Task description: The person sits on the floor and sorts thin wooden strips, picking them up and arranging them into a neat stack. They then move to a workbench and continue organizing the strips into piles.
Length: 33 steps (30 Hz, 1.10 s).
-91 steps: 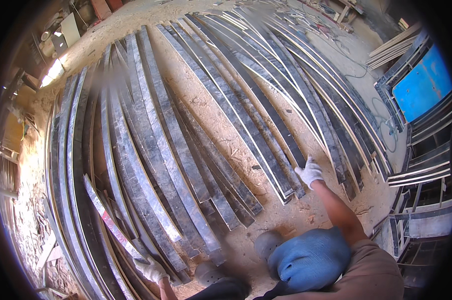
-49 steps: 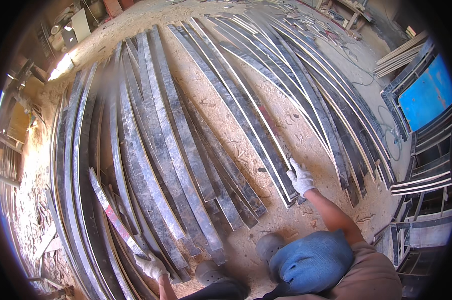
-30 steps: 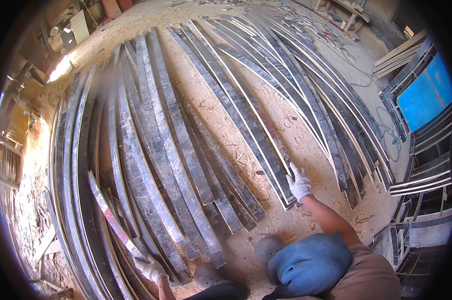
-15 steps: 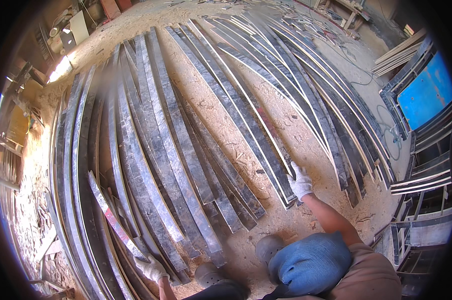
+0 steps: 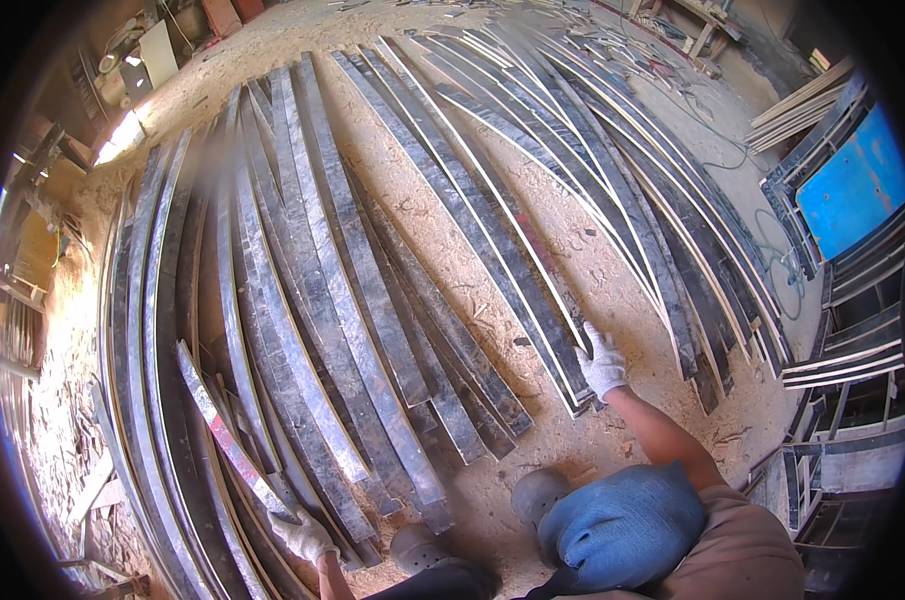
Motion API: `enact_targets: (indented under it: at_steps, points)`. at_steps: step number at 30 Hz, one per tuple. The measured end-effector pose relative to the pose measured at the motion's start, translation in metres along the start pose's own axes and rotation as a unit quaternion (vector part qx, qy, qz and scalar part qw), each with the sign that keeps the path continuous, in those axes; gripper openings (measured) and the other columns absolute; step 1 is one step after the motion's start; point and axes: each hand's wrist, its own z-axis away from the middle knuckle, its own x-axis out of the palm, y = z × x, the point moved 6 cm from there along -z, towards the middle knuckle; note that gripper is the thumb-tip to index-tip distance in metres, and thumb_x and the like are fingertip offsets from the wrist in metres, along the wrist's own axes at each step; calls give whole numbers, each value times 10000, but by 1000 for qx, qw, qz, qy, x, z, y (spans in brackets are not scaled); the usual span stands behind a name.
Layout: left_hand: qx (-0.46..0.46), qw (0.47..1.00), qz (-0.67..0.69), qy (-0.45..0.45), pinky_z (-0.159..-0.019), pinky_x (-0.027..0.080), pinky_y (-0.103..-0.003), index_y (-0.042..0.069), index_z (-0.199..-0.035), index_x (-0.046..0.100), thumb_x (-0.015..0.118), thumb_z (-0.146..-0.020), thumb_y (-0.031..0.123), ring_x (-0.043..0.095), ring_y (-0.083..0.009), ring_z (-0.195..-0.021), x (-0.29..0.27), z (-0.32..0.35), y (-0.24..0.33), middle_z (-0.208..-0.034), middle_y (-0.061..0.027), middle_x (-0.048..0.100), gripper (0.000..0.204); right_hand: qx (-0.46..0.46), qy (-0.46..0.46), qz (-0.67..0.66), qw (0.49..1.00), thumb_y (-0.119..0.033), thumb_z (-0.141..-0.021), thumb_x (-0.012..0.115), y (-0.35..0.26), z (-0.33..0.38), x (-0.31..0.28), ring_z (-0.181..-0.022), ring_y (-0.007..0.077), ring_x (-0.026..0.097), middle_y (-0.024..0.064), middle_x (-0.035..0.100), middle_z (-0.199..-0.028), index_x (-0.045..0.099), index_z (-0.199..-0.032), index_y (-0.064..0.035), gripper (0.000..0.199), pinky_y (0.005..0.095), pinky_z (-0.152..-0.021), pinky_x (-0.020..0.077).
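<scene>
My right hand (image 5: 603, 366), in a white knitted glove, grips the near end of a long dark plank strip (image 5: 533, 235) with a pale edge. Beside that strip, to its left, lies another long dark strip (image 5: 473, 240), their near ends close together. At the lower left my left hand (image 5: 305, 537), gloved the same way, is closed on the near end of a shorter plank strip (image 5: 231, 445) marked with red. This shorter piece rests over other dark strips (image 5: 318, 300) spread in a fan on the ground. The undersides of both grips are hidden.
More pale-edged strips (image 5: 663, 250) lie to the right. Sawdust and chips cover the floor (image 5: 413, 210). Dark frames and a blue panel (image 5: 858, 185) stand at the right, near a thin hose (image 5: 773, 255). Scrap wood (image 5: 83, 490) is heaped at the left. My shoes (image 5: 418, 550) are close to the strip ends.
</scene>
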Motion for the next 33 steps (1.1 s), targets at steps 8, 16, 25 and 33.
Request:
enact_targets:
  at_steps: [8, 16, 25, 33]
  points:
    - [24, 1000, 11, 6, -1062, 480, -458, 18, -1559, 417, 674, -1013, 275, 609, -414, -1285, 2, -2, -5, -1440, -237, 588, 656, 7, -11, 13, 1000, -457, -950, 706, -1, 0, 1, -1013, 429, 661, 198, 590, -1267, 399, -1594, -278, 736, 541, -833, 556]
    - [4, 1000, 16, -12, -1063, 484, -479, 23, -1567, 385, 683, -999, 221, 593, -436, -1287, -3, 1, 3, -1442, -242, 562, 671, 14, -12, 4, 1000, -460, -953, 703, -3, 0, 0, -1053, 442, 652, 217, 596, -1273, 410, -1588, -272, 724, 554, -856, 551]
    - [11, 1000, 10, -2, -1055, 486, -461, 24, -1559, 419, 674, -1015, 283, 612, -419, -1282, 1, -1, -3, -1436, -233, 595, 654, 6, -5, 6, 1000, -457, -954, 701, -2, 0, 1, -1046, 446, 649, 218, 599, -1258, 410, -1588, -267, 723, 553, -862, 547]
    - [7, 1000, 23, -8, -1090, 461, -482, 23, -1569, 381, 683, -996, 208, 569, -429, -1318, 3, -2, -5, -1448, -241, 554, 674, 6, 5, 23, 1000, -489, -957, 686, -1, 0, 4, -987, 436, 667, 209, 594, -1263, 377, -1604, -292, 743, 554, -814, 554]
